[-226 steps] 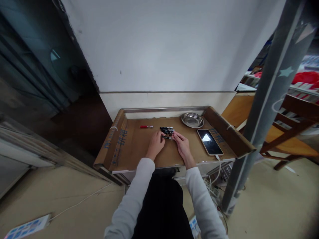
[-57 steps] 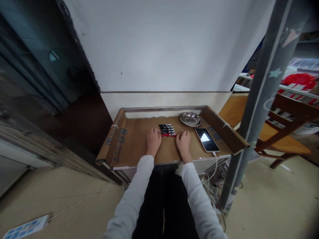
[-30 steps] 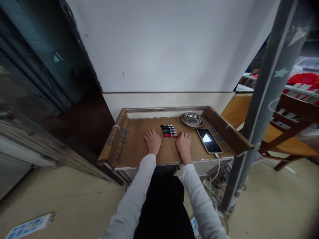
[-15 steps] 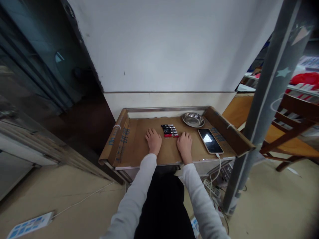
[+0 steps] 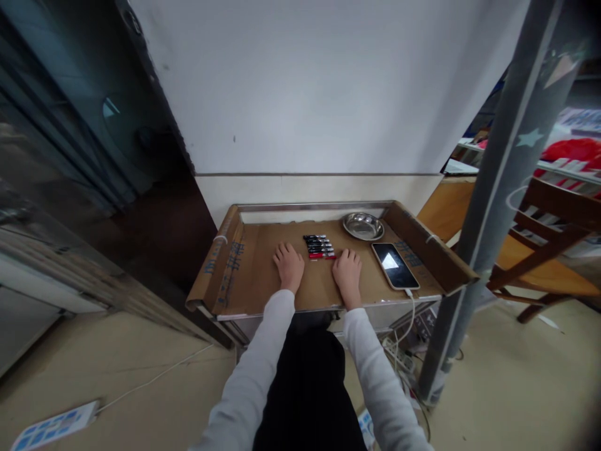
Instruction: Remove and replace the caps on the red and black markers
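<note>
Both my hands lie on a cardboard-covered table (image 5: 256, 269). My left hand (image 5: 289, 265) rests palm down, fingers stretched and a little apart, holding nothing. To its right is a row of several markers (image 5: 319, 245), black ones behind and red nearest me, lying side by side. My right hand (image 5: 348, 274) also rests flat on the cardboard, its fingertips close to the ends of the red markers; whether they touch cannot be made out. Right of that hand lies a phone (image 5: 395, 266) with a white cable plugged in. Behind the phone stands a shallow round metal dish (image 5: 363, 226).
Raised cardboard sides edge the table at left (image 5: 216, 257) and right (image 5: 429, 250). A white wall (image 5: 319, 94) rises behind it. A grey metal post (image 5: 488, 188) and a wooden chair (image 5: 544, 250) stand at right. The charging cable (image 5: 413, 316) hangs over the front edge toward a power strip (image 5: 397, 354).
Both hands stay where they were on the table. The view has shifted very slightly; the markers, dish and phone have not moved.
</note>
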Demonstrator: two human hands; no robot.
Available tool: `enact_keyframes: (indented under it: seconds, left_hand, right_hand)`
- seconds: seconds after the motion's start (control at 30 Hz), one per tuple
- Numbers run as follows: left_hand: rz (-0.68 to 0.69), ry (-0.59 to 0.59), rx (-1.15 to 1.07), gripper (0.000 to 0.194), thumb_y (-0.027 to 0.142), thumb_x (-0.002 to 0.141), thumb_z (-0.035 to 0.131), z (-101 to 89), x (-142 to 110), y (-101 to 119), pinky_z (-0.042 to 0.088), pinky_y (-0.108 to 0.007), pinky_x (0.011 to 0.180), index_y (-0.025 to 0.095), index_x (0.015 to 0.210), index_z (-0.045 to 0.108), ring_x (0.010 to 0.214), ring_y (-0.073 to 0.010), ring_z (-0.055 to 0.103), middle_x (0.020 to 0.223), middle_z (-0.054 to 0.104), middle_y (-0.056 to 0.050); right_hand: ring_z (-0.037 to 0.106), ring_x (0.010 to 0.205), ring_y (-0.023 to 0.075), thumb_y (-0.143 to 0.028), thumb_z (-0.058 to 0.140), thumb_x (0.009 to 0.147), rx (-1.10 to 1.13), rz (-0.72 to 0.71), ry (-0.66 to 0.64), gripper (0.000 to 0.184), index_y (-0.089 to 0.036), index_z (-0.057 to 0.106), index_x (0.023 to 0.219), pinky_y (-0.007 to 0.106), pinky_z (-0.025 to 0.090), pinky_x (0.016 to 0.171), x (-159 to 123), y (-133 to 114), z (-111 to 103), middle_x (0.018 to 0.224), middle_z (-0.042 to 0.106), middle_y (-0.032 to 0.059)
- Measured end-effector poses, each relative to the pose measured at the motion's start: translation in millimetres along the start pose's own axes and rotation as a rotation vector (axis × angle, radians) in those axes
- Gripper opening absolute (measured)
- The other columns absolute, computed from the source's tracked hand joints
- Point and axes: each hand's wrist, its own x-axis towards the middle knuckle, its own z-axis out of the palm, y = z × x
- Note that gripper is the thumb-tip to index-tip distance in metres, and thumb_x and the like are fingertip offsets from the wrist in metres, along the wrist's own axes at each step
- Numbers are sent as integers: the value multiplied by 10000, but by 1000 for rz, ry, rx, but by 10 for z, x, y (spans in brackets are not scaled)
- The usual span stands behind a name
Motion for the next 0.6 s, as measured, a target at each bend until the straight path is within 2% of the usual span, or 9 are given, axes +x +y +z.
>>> enact_keyframes:
  seconds: [0.07,0.13,0.3,0.37,0.6]
  left_hand:
    - [-3,-17,-52,256,158,799,435,-39,0,0,340,-468,901,118,1048,480,1105,-305,446,1132,508,-184]
    - [51,-50,-139,211,133,802,421,-90,-5,-1,361,-435,878,144,1001,492,1029,-264,486,1044,540,-141]
    - [477,-161,-319,182,94,812,393,-186,-57,11,391,-320,849,196,893,520,910,-178,505,920,558,-45]
    - [565,-202,-299,171,99,810,405,-187,-82,21,398,-315,840,199,867,531,882,-175,504,897,553,-37]
    - [573,-245,-274,150,134,820,444,-129,-88,16,408,-325,856,199,904,549,895,-172,503,918,545,-34]
  right_hand:
    - [471,924,279,-155,386,816,11,-2,-7,190,-110,509,954,359,336,740,0,2,-9,981,546,174]
    - [475,900,268,-153,383,820,18,2,-7,185,-110,512,946,351,334,730,1,4,-22,942,550,164]
    - [472,825,226,-147,369,834,84,-46,15,172,-129,537,869,326,328,719,7,6,-81,873,543,128]
    - [464,814,208,-144,381,833,130,-102,10,173,-144,554,851,312,327,726,6,5,-108,876,533,109]
    - [452,838,182,-149,414,839,190,-195,-41,194,-169,598,899,280,318,746,8,4,-114,900,516,81]
